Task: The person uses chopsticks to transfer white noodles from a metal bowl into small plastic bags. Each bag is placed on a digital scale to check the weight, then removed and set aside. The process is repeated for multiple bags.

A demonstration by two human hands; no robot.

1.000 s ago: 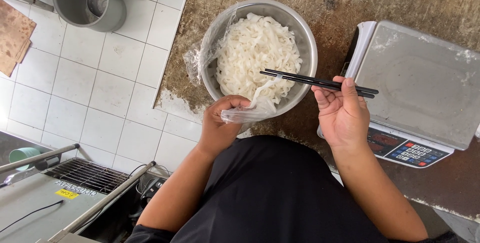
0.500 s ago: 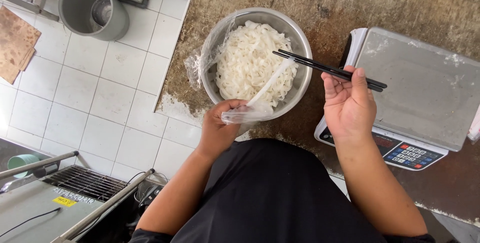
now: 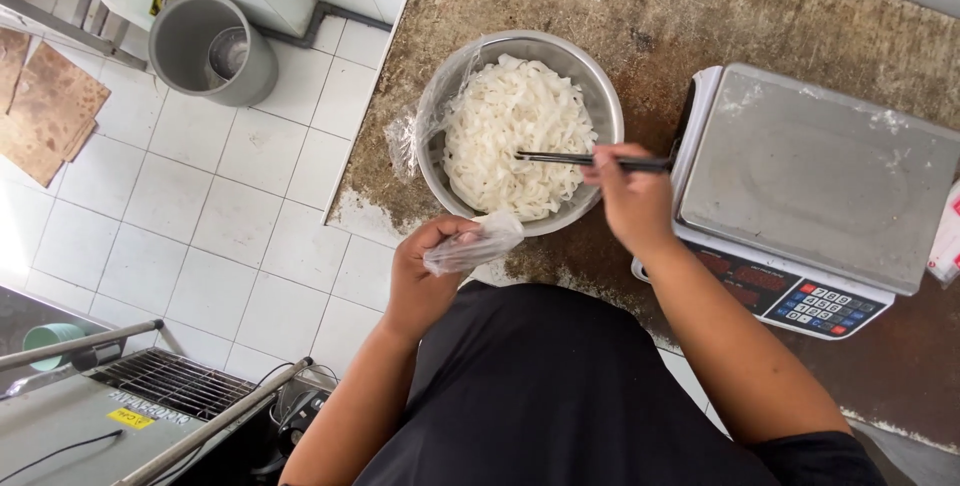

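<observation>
Right hand [image 3: 628, 198] pinches black chopsticks [image 3: 580, 159] over noodles [image 3: 512, 136]; left hand [image 3: 425, 268], at seven o'clock, clutches a clear bag [image 3: 478, 243], contents unclear.

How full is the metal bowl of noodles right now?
Nearly full: white flat noodles heap to the rim of the metal bowl, chopsticks reaching in.
</observation>
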